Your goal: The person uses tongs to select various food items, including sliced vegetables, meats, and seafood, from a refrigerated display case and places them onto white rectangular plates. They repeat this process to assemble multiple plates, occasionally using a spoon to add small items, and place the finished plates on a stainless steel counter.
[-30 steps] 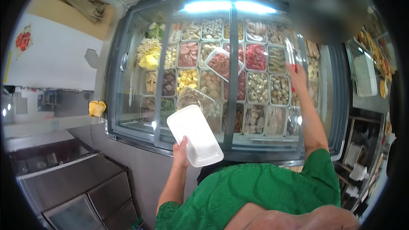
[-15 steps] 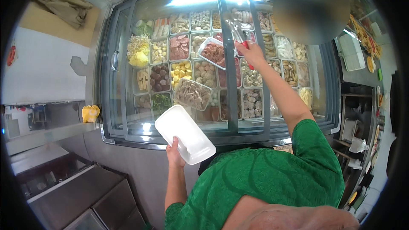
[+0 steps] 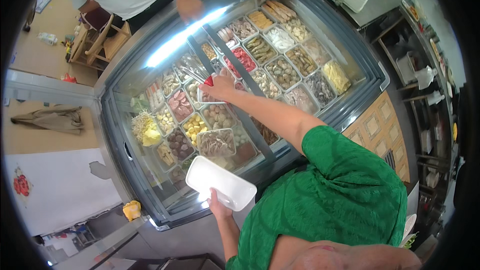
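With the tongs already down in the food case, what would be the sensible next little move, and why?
Probably close the tongs on a piece and carry it toward the white foam tray. The right hand holds them over the tubs in the chest display case, while the left hand holds the tray, which looks empty, at the case's near edge.

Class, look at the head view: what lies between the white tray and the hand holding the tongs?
Food tubs in the display case lie between the white tray and the right hand; head view.
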`<state>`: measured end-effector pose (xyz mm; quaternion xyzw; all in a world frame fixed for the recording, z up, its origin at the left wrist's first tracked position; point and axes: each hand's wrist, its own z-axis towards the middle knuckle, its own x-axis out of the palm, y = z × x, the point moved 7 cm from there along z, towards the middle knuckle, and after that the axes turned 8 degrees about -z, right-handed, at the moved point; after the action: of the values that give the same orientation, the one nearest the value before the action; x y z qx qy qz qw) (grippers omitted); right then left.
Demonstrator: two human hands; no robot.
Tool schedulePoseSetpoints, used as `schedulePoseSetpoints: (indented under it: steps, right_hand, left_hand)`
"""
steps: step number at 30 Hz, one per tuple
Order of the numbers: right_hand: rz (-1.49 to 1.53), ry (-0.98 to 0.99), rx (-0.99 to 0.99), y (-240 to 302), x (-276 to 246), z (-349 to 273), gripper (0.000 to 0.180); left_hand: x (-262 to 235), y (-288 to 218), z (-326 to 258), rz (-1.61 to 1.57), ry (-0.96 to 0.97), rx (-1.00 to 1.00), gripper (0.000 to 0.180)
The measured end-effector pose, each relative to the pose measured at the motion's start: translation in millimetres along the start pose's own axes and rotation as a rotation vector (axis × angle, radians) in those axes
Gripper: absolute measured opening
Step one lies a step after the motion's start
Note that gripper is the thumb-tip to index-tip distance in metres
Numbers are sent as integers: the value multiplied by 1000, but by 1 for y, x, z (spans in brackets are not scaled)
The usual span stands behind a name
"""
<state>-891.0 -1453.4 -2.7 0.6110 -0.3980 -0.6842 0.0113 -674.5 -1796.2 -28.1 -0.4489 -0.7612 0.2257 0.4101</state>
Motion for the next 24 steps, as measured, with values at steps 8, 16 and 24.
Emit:
schedulePoseSetpoints:
  steps: [8, 16, 24]
  right_hand:
    - [374, 180, -100, -107, -77, -74, 49]
    - [-16, 377, 193, -366, -187, -138, 57]
    - [-248, 597, 336, -493, -284, -143, 60]
  left_hand:
    - [77, 1, 17, 51, 168, 1, 42]
    - [194, 90, 8, 55, 260, -100, 45]
    - [287, 207, -21, -8, 219, -181, 42]
